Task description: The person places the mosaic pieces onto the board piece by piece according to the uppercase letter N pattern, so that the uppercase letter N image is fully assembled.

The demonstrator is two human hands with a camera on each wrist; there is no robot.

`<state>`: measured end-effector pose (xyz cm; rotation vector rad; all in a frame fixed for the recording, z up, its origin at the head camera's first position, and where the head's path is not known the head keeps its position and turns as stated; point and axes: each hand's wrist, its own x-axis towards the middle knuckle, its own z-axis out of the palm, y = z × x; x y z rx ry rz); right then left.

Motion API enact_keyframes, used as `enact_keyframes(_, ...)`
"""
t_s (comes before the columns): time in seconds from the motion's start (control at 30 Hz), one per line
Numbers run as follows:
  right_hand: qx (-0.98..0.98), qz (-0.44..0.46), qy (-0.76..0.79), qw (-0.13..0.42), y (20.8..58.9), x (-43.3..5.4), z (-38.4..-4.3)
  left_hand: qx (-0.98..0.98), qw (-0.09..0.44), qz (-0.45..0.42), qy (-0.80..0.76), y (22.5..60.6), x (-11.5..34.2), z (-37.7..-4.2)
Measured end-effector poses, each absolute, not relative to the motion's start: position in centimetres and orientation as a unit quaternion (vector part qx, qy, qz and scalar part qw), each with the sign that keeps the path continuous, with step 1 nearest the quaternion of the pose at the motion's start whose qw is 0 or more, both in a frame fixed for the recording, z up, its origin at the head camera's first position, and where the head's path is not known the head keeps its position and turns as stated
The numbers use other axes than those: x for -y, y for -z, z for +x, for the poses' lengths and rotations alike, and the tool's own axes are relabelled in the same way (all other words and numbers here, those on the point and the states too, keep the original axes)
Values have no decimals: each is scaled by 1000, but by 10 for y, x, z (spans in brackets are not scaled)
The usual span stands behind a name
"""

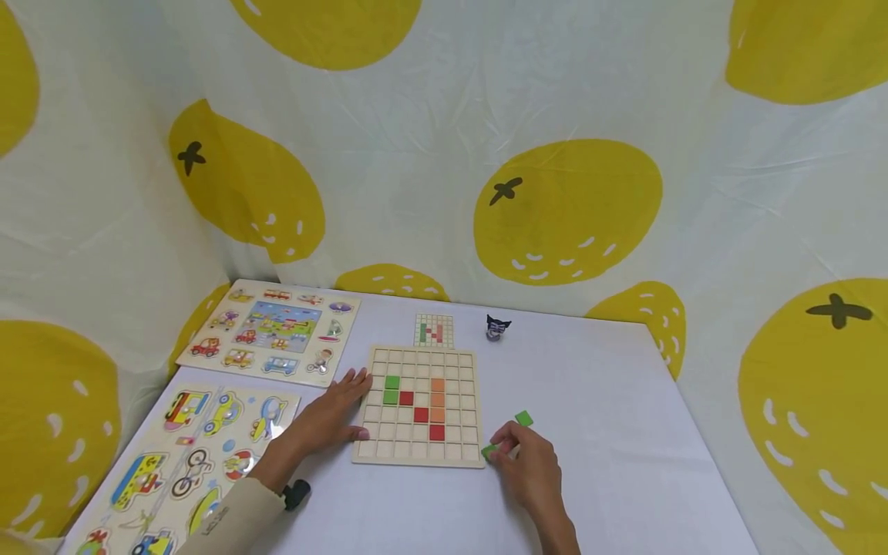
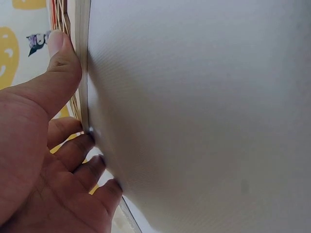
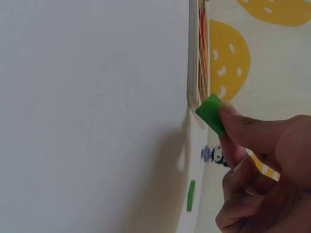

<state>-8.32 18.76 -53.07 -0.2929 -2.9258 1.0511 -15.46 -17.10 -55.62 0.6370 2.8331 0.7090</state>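
Observation:
A wooden grid board (image 1: 419, 451) lies on the white table, with green, red and orange square tiles set in some cells. My left hand (image 1: 326, 416) rests at the board's left edge, fingers spread and thumb over the near-left rim; the left wrist view shows the thumb (image 2: 57, 58) on the board's side. Between thumb and fingertips my right hand (image 1: 533, 466) pinches a green tile (image 3: 211, 114), just off the board's near-right corner. Another green tile (image 1: 523, 418) lies on the table beyond the right hand.
Behind the board lies a small pattern card (image 1: 434, 331) with a coloured grid. A small dark-eared figurine (image 1: 496, 327) stands to its right. Two wooden picture puzzles, one farther back (image 1: 333, 339) and one nearer (image 1: 208, 432), lie on the left. A lemon-print curtain (image 1: 416, 193) hangs behind the table.

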Motion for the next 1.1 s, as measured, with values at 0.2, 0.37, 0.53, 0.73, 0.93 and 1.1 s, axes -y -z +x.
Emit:
enact_keyframes(0.2,926,-89,-367,20,529,-163,-87,-946,74,213,-234,556,171,-154)
enact_keyframes(0.37,920,-63,-386,14,531,-139,-93,-946,72,217,-231,556,170,-154)
enact_keyframes(0.53,912,-34,-409,10,536,-114,-100,-945,75,215,-233,554,170,-153)
enact_keyframes(0.73,902,-18,-431,-8,541,-88,-114,-944,75,217,-238,551,169,-153)
enact_keyframes(0.93,900,9,-436,-4,544,-68,-131,-944,75,215,-238,552,170,-154)
enact_keyframes(1.1,901,16,-434,-8,546,-57,-140,-943,74,217,-242,554,171,-155)
